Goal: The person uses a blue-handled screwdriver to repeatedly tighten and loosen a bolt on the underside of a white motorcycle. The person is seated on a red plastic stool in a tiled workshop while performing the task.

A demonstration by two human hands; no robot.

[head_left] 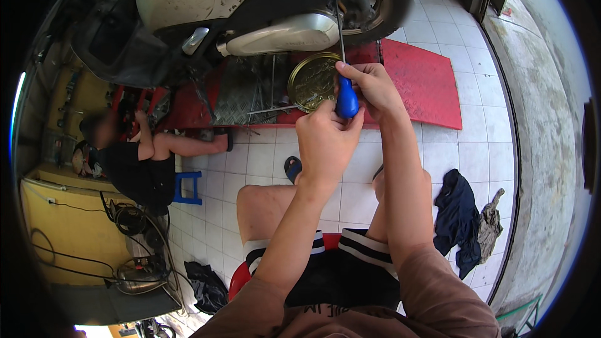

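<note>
A screwdriver [347, 101] with a bulbous blue handle and a long metal shaft points away from me, up toward the scooter [282, 34]. My left hand [327, 139] is closed, its thumb and fingers at the butt end of the handle. Further up, my right hand [377, 92] is closed around the front of the handle, its thumb near the base of the shaft. The shaft's tip reaches the scooter by the rear wheel, and I cannot make out what it touches. Just beyond my hands lies a round gold-rimmed tray [292, 80] with small metal parts inside.
The scooter stands over a red platform [422, 84]. Metal rods [273, 111] lie beside the tray. At left another person [141, 166] sits on a blue stool [190, 188] near a red toolbox. Dark cloths [459, 216] lie on the tiled floor at right; an air compressor [141, 274] stands lower left.
</note>
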